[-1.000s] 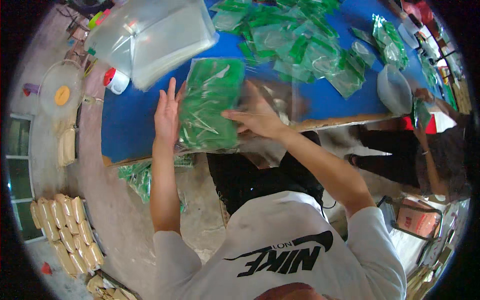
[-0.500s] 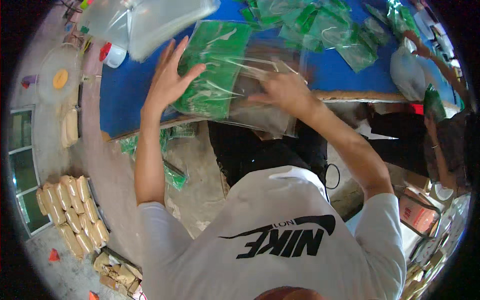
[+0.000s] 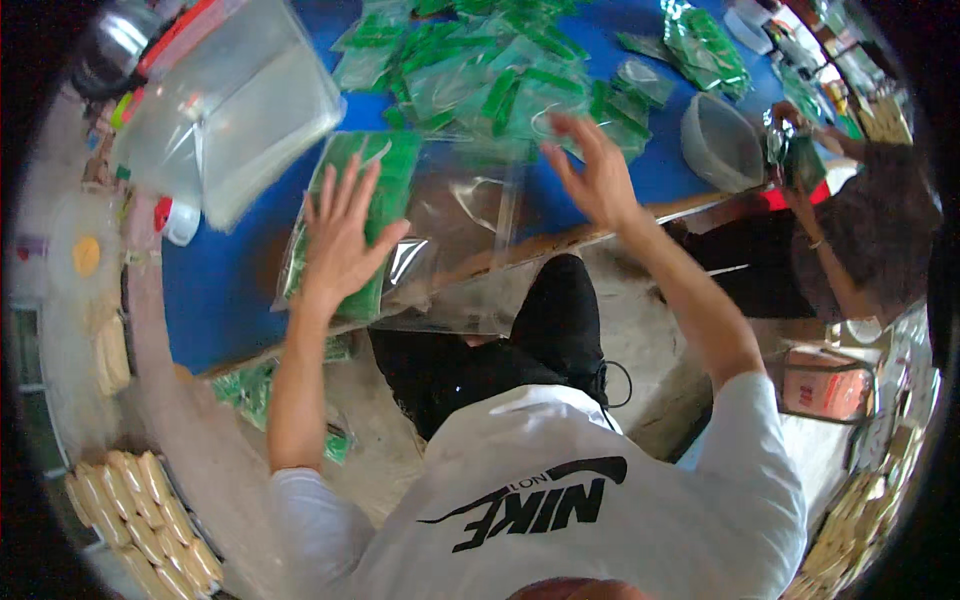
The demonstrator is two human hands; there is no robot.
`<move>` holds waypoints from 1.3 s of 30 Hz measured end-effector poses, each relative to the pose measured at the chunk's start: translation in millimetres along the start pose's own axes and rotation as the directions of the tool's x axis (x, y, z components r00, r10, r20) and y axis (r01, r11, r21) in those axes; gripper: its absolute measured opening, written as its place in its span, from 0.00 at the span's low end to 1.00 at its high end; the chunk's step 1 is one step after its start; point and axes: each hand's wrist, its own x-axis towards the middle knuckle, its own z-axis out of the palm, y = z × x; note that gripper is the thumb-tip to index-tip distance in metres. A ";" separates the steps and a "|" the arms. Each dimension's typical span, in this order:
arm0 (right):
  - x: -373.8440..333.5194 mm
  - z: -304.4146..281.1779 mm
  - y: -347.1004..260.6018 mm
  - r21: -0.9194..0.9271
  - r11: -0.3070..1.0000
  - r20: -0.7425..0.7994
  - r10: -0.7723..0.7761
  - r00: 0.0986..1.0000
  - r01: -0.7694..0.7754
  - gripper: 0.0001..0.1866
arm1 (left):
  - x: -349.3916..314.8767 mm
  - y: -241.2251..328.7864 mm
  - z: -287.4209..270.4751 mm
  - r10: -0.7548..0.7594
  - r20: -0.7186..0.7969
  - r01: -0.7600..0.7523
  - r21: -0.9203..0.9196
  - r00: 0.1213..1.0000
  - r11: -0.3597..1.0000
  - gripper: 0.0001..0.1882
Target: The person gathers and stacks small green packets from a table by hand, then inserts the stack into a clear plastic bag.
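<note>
A flat green packet lies in the left part of a large clear plastic bag, on the blue table near its front edge. The loose side of the bag spreads rightward and hangs slightly over that edge. My left hand rests with fingers spread on the packet, pressing on the plastic. My right hand is raised to the right of the bag, fingers apart and holding nothing. It is nearest to the heap of small green-and-clear packets.
A stack of clear bags lies at the left, beside a white tub with a red lid. A translucent tub stands at the right, where a co-worker handles a packet. Filled tan bags are piled on the floor.
My right hand has come off the bag and moved to its right, fingers apart. My left hand now lies flatter over the green packet. The whole view has shifted.
</note>
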 end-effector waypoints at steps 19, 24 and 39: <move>40.3 75.5 4.1 -0.219 0.974 0.080 0.084 0.993 -0.065 0.45 | -97.3 -100.1 -45.7 0.015 0.257 -0.076 0.226 0.966 0.971 0.38; -42.0 -12.3 36.3 -0.501 0.865 0.149 0.119 0.982 -0.029 0.47 | -114.6 1.5 -29.6 -0.156 -0.231 0.063 -0.366 0.960 0.928 0.28; -58.3 -5.9 -51.9 0.221 0.961 0.227 -0.217 0.950 0.166 0.21 | -71.9 144.9 37.3 -0.258 0.542 0.192 -0.638 0.799 -0.746 0.17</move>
